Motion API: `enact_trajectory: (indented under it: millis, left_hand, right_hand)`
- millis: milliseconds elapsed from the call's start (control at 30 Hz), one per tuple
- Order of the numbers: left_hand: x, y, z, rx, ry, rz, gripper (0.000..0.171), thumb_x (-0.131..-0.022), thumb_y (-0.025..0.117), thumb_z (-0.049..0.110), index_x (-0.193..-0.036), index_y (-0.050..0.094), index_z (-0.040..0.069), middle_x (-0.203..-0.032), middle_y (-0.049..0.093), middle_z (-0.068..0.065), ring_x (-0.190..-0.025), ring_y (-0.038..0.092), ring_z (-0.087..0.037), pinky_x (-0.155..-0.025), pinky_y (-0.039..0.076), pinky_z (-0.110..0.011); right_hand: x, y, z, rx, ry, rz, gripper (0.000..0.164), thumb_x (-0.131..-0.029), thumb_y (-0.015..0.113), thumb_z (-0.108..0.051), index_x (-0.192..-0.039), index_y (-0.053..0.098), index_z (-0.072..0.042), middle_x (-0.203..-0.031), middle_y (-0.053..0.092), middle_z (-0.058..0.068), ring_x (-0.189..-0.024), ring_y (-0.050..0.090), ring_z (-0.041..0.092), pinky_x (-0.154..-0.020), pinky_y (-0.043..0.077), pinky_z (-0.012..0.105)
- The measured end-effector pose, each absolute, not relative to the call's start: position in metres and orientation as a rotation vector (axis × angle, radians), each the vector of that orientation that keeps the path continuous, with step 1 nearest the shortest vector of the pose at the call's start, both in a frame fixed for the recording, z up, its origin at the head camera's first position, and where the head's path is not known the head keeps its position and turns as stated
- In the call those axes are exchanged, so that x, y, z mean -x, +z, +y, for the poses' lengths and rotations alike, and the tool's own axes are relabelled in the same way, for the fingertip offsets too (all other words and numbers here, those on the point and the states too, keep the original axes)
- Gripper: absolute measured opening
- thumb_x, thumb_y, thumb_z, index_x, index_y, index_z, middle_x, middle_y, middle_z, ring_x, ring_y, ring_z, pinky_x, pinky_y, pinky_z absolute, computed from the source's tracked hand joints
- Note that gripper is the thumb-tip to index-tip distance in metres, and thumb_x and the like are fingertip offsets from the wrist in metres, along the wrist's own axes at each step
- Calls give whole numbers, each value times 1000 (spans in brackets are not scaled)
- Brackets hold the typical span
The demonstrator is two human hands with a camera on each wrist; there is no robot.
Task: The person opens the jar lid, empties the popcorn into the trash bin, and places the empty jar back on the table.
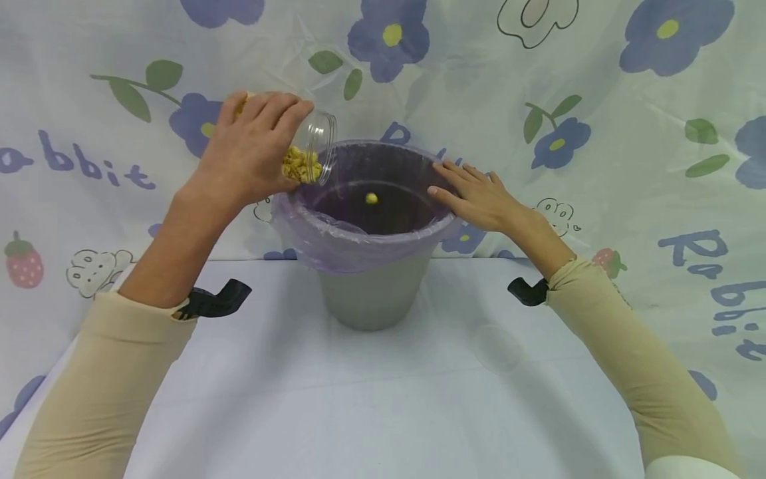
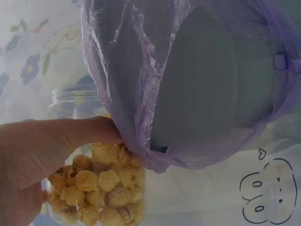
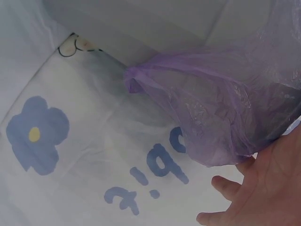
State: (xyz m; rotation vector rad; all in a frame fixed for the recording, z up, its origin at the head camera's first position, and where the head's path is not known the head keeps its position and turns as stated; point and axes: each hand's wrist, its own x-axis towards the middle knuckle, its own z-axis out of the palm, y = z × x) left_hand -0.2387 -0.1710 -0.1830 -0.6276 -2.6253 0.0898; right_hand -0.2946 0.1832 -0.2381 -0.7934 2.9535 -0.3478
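Observation:
My left hand grips a clear jar of yellow popcorn, tipped sideways with its mouth over a trash can. A single popcorn piece shows within the can's opening. In the left wrist view, the thumb lies across the jar, close to the purple bag, and popcorn fills the jar's lower part. That bag lines the can and folds down over its rim. On the can's right rim rests my right hand, fingers extended over the bag's edge.
A faint, clear round lid lies on the white tabletop, right of the can. Behind the can hangs a curtain printed with flowers and rabbits. Dark camera mounts stick out at both wrists.

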Motion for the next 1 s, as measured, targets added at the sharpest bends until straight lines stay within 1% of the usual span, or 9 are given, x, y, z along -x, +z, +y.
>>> enact_trajectory:
  millis: [267,700,1000]
  left_hand:
    - [238,-183,-167,659,160,-2620,109,-71,92,18,-155,24,6,-154,28,-19,-144,21,-37,-118,4,-56]
    - [238,-186,-163,689,194,-2573,109,-68,94,16,-154,27,8,-155,29,-18,-144,21,-37,-119,3,-54]
    - [240,-191,-160,745,265,-2486,107,-67,94,12,-151,27,11,-153,30,-18,-144,23,-36,-119,5,-54]
  right_hand:
    - [296,-239,183,795,-339,2962,78,-100,22,-68,-162,10,-22,-167,6,5,-151,2,35,-114,-7,64]
    - [295,-239,183,795,-339,2961,78,-100,22,-67,-162,10,-21,-167,5,5,-151,2,35,-113,-6,65]
    - [295,-238,183,796,-345,2961,77,-100,22,-67,-162,10,-21,-167,5,5,-151,2,35,-113,-7,65]
